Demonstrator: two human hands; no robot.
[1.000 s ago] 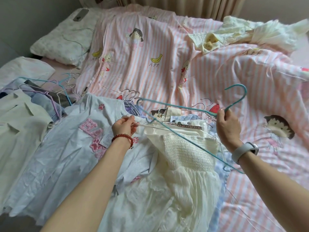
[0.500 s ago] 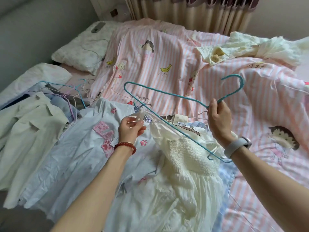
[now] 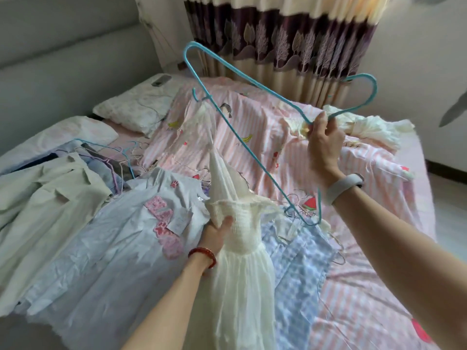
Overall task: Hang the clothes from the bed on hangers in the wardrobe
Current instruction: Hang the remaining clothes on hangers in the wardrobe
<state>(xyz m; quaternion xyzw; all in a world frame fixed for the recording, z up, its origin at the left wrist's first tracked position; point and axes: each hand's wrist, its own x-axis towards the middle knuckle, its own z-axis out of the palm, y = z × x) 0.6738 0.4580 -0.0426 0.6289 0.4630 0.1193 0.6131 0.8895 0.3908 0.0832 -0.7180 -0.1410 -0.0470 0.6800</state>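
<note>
Your cream dress [image 3: 237, 251] hangs by one strap from the far notch of the blue hanger [image 3: 242, 137], skirt trailing over the bed [image 3: 366, 286]. Your right hand [image 3: 324, 145] grips the hanger's neck; your left hand [image 3: 217, 232] pinches the smocked bodice. Lift the slack strap to the near notch, keeping the hanger level

The dress [image 3: 240, 248] hangs by a strap from the hanger [image 3: 255, 147] above the bed [image 3: 379, 286]; the right hand [image 3: 324, 145] holds the hanger to the right, the left hand [image 3: 217, 233] the bodice below; a shirt [image 3: 106, 248] lies left; spare hangers [image 3: 118, 160] lie farther left, a pillow [image 3: 141, 109] behind.
</note>
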